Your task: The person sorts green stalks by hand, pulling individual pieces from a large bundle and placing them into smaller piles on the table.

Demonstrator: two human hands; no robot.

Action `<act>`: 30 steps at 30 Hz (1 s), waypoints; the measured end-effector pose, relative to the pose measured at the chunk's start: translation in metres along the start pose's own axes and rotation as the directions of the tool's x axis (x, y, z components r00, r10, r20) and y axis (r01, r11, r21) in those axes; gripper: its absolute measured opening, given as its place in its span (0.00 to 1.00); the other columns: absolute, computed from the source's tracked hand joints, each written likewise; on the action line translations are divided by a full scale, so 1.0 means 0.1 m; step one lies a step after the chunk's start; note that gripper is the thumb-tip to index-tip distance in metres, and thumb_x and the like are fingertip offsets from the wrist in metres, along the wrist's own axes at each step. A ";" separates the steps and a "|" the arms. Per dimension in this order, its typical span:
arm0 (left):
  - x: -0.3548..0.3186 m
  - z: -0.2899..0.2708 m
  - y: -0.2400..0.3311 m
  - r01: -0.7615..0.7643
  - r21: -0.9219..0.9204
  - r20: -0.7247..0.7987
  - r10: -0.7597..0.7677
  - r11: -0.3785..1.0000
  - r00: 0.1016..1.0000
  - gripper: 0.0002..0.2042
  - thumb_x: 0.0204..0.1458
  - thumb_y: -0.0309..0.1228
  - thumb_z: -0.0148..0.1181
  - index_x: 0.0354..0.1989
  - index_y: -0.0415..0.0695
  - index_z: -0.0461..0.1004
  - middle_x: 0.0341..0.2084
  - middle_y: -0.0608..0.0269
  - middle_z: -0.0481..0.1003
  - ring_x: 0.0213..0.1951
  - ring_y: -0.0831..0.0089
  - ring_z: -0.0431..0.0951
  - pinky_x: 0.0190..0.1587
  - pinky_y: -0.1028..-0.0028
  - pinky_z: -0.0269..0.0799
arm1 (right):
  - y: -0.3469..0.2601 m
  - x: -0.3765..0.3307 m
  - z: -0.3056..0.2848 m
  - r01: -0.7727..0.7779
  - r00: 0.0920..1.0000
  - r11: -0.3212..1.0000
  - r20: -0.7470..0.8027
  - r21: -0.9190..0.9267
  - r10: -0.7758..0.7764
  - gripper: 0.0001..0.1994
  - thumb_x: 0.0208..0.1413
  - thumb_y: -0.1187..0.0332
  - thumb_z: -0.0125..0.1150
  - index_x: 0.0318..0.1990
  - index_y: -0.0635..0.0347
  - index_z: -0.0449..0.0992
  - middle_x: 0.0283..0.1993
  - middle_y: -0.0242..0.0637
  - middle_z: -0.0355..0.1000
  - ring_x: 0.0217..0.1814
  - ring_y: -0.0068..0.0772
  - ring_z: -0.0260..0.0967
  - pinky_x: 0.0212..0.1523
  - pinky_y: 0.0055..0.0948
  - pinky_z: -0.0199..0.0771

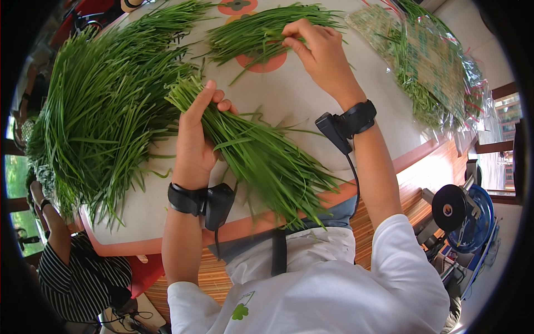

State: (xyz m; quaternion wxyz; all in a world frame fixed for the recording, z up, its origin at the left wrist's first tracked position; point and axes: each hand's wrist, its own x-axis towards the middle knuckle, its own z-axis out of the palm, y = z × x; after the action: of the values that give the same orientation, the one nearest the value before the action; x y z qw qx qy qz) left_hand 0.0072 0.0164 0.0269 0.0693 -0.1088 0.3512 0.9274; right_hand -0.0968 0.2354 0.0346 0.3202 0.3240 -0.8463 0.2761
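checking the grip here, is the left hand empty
No, the left hand is closed around a bunch of green chives resting on the table.

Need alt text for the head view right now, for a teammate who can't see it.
Seen from above, the left hand grips a bundle of green chives over a white table, while the right hand pinches stalks from a small chive pile. A big chive heap lies left; bagged chives lie right.
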 end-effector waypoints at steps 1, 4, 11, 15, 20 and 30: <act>-0.02 0.02 0.01 0.055 0.051 0.006 -0.056 0.997 0.998 0.09 0.56 0.35 0.59 0.30 0.47 0.67 0.23 0.72 0.67 0.26 0.79 0.68 0.32 0.75 0.70 | -0.03 0.03 -0.02 0.002 1.000 1.000 0.000 0.004 -0.002 0.03 0.55 0.72 0.60 0.36 0.55 0.73 0.30 0.31 0.74 0.36 0.35 0.72 0.41 0.28 0.69; -0.07 0.08 -0.01 0.179 0.117 0.013 -0.182 0.977 0.983 0.09 0.55 0.36 0.60 0.30 0.46 0.67 0.22 0.71 0.66 0.25 0.78 0.69 0.29 0.75 0.69 | -0.03 0.07 -0.12 -0.105 0.952 0.968 -0.257 0.228 0.164 0.07 0.61 0.73 0.55 0.44 0.64 0.71 0.38 0.36 0.77 0.35 0.21 0.75 0.39 0.21 0.73; -0.11 0.11 -0.13 0.044 0.142 0.090 -0.057 0.989 0.994 0.10 0.54 0.35 0.61 0.34 0.43 0.69 0.27 0.67 0.69 0.31 0.74 0.72 0.32 0.73 0.70 | -0.33 0.04 0.01 -0.234 0.960 0.839 -0.018 0.491 0.278 0.07 0.57 0.75 0.60 0.42 0.64 0.76 0.36 0.31 0.75 0.34 0.19 0.73 0.35 0.17 0.70; -0.07 0.11 -0.18 -0.115 0.088 -0.052 0.120 0.989 0.991 0.12 0.54 0.34 0.62 0.40 0.41 0.71 0.41 0.63 0.73 0.44 0.74 0.72 0.44 0.73 0.72 | -0.69 -0.06 0.16 -0.257 0.960 0.751 0.072 0.608 0.270 0.06 0.50 0.76 0.65 0.37 0.61 0.79 0.33 0.33 0.74 0.32 0.23 0.75 0.32 0.20 0.73; -0.01 0.04 -0.16 -0.155 0.042 -0.056 0.157 0.987 0.986 0.13 0.58 0.35 0.58 0.46 0.38 0.73 0.41 0.63 0.74 0.44 0.75 0.73 0.42 0.75 0.72 | -0.83 -0.12 0.25 -0.211 0.978 0.661 0.147 0.721 0.151 0.06 0.48 0.76 0.66 0.36 0.61 0.78 0.34 0.34 0.75 0.31 0.25 0.75 0.31 0.22 0.73; 0.05 -0.12 0.01 -0.271 -0.172 -0.019 0.272 0.947 0.962 0.14 0.61 0.34 0.52 0.52 0.42 0.65 0.29 0.76 0.67 0.34 0.81 0.69 0.37 0.77 0.69 | -0.32 -0.02 0.01 -0.149 0.919 0.934 0.394 0.325 0.010 0.09 0.48 0.79 0.61 0.38 0.58 0.78 0.36 0.36 0.76 0.35 0.34 0.75 0.35 0.30 0.73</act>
State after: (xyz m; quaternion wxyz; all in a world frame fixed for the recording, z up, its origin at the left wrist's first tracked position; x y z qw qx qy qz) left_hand 0.0038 0.0077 0.0176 -0.0677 -0.0625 0.2808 0.9553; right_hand -0.0730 0.2154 0.0406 0.0733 0.3884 -0.8428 0.3654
